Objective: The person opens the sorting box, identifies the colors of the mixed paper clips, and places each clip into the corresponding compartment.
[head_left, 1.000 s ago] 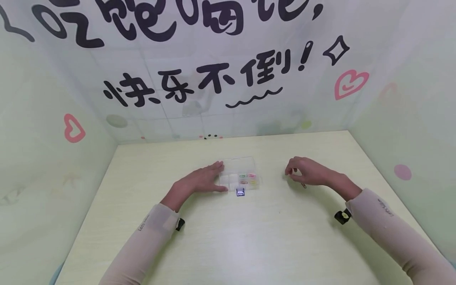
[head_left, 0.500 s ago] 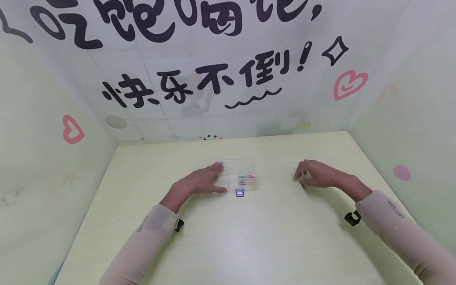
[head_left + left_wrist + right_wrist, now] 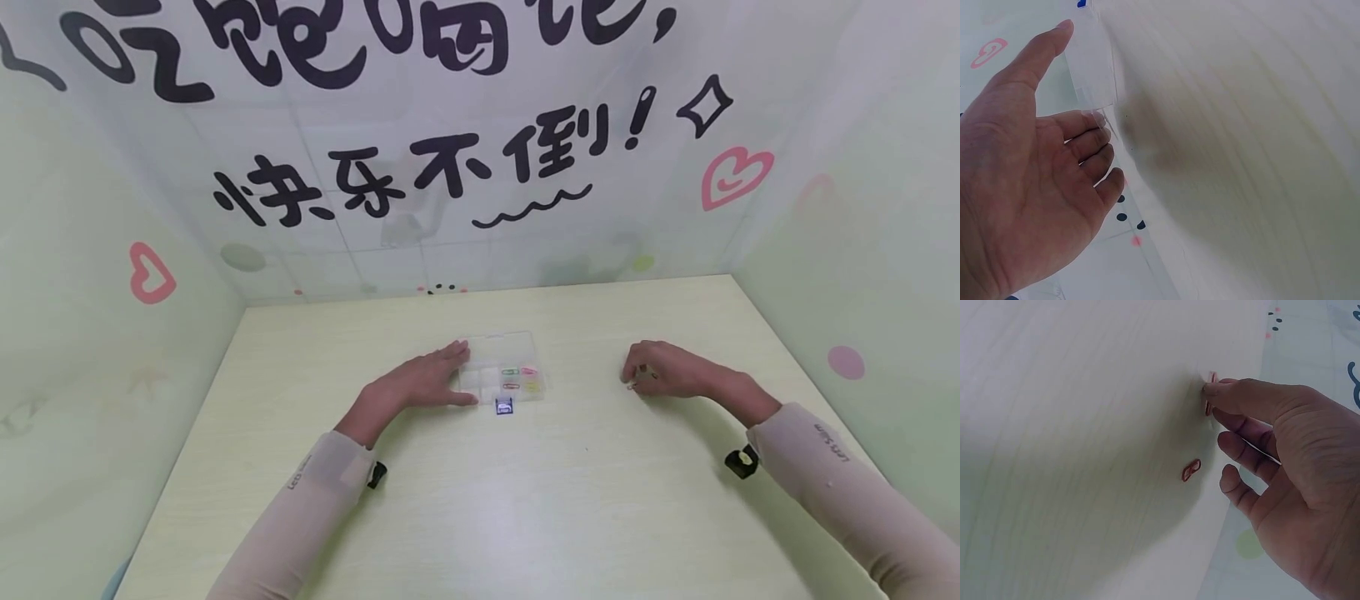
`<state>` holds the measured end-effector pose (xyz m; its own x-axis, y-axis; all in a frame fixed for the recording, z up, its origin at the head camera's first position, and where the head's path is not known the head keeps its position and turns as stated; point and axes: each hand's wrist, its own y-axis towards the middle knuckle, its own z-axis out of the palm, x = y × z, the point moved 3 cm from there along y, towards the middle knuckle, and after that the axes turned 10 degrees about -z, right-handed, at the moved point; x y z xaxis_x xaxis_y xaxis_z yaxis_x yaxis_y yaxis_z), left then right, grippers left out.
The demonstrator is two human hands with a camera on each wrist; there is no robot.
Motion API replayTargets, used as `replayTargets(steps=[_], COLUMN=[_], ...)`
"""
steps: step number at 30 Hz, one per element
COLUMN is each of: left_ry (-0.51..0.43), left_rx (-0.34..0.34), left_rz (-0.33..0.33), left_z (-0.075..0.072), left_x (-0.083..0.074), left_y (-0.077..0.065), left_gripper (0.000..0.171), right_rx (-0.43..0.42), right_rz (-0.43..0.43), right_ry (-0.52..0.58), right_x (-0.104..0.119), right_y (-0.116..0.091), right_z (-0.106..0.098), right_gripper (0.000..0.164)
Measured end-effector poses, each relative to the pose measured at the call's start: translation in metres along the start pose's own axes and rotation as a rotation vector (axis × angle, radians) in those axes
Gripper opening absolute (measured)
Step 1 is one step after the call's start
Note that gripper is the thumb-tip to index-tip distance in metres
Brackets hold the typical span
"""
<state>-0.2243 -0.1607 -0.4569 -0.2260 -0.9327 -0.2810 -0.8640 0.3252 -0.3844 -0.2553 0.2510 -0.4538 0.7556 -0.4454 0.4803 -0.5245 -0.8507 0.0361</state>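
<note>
A clear plastic compartment box (image 3: 495, 377) lies on the table, its lid (image 3: 506, 346) laid back. Inside are a green paper clip (image 3: 510, 372), a pink one, a red one and a yellow one. My left hand (image 3: 427, 379) rests along the box's left side, thumb and fingers spread and touching its edge. To the right, my right hand (image 3: 663, 368) is down at the tabletop, pinching a red paper clip (image 3: 1208, 407) between thumb and forefinger. Just beside those fingers, another red paper clip (image 3: 1191, 470) lies on the table.
The pale wooden table (image 3: 480, 517) is enclosed at the back and sides by printed white curtains (image 3: 360, 267). A small blue-and-white label (image 3: 503, 406) sits at the box's front edge.
My right hand has moved right, away from the box, and lowered to the table. Its fingers have closed on a red paper clip. The left hand stays at the box.
</note>
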Motion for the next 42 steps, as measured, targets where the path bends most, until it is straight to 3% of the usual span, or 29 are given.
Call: replayTargets(steps=[8,22,42], left_ry=[0.006,0.004,0.004], left_rx=[0.006,0.010,0.009], left_rz=[0.001,-0.004,0.002], left_z=[0.0005,-0.0004,-0.0002], left_x=[-0.0004,-0.0014,0.0013], left_y=[0.0007,-0.0004,0.0018], left_gripper=[0.099,0.099,0.100], right_rx=[-0.036,-0.027,-0.035], right_rz=[-0.010,0.072,0.069], right_ry=[0.008,0.069,0.057], right_x=[-0.0040,-0.0042,0.0007], right_y=[-0.0001,-0.0033,-0.0021], right_z=[0.0041,0.0071,0.0071], right_gripper=[0.013,0.009,0.013])
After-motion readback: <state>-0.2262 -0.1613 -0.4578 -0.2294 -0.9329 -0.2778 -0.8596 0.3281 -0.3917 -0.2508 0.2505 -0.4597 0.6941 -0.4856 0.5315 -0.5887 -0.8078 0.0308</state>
